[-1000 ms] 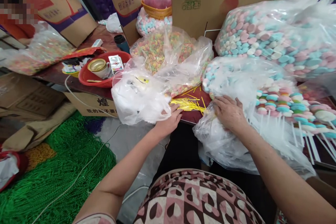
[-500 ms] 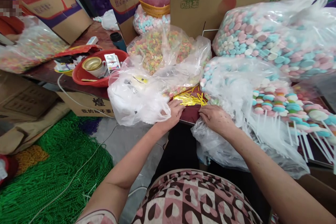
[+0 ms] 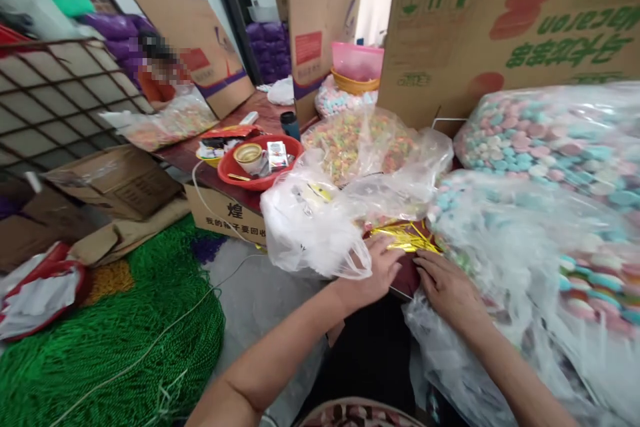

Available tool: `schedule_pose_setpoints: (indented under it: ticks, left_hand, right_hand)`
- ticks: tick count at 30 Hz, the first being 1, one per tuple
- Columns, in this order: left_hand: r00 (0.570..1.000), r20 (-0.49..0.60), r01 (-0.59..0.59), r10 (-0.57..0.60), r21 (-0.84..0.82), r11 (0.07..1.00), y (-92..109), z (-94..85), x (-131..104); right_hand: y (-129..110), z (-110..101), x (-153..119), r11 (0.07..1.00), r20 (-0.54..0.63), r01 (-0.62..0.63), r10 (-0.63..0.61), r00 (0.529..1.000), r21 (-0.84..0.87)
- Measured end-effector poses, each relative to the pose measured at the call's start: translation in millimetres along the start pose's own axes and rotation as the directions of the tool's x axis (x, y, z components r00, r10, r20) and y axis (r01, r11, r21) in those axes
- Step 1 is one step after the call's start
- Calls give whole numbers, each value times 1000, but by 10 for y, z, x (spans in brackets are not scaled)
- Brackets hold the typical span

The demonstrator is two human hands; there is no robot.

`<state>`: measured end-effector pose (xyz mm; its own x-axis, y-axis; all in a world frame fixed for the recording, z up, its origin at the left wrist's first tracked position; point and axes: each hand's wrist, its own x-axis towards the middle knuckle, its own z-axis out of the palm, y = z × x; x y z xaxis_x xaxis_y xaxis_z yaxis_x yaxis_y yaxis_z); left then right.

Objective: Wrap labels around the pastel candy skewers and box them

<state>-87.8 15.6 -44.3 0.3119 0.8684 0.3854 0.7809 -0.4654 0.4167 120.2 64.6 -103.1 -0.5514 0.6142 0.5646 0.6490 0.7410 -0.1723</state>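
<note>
Gold twist ties (image 3: 406, 237) lie in a loose pile on the dark red table (image 3: 404, 278), near its front edge. My left hand (image 3: 373, 272) rests at the pile's left end, fingers spread, beside a white plastic bag (image 3: 313, 227). At the pile's right front, my right hand (image 3: 447, 287) lies on the table edge with its fingers apart. Nothing shows in either hand. Behind the ties sits a clear bag of small orange and green candies (image 3: 367, 140). Skewered candies in pink, white and blue (image 3: 600, 290) lie under plastic on the right.
A red basin (image 3: 260, 181) with a cup stands left of the bags. A big bag of pink and blue candies (image 3: 550, 140) is at right, before a cardboard box (image 3: 450, 33). Green strings (image 3: 125, 333) cover the floor at left. A person (image 3: 157, 77) sits at the far left.
The camera view has swung left and up, so the scene appears further right and lower. My left hand's fingers have spread and reach onto the ties; my right hand stays beside them.
</note>
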Motion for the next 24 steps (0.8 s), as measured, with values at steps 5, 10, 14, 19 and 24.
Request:
schedule_pose_setpoints:
  ticks: [5, 10, 14, 19, 24]
  left_hand:
    - [993, -87, -107, 82, -340, 934, 485, -739, -105]
    - [921, -279, 31, -271, -641, 767, 342, -1511, -91]
    - [567, -579, 258, -586, -551, 794, -627, -1962, 230]
    - [401, -485, 765, -777, -289, 575, -1791, -2193, 566]
    - [327, -368, 890, -870, -189, 415, -2241, -1987, 739]
  right_hand:
    - [90, 88, -72, 999, -36, 30, -30, 999, 18]
    - [154, 139, -117, 999, -61, 51, -51, 997, 10]
    - [200, 168, -131, 996, -94, 93, -93, 991, 1]
    - [225, 173, -133, 995, -87, 99, -98, 991, 4]
    - [201, 136, -103, 996, -62, 94, -94, 994, 1]
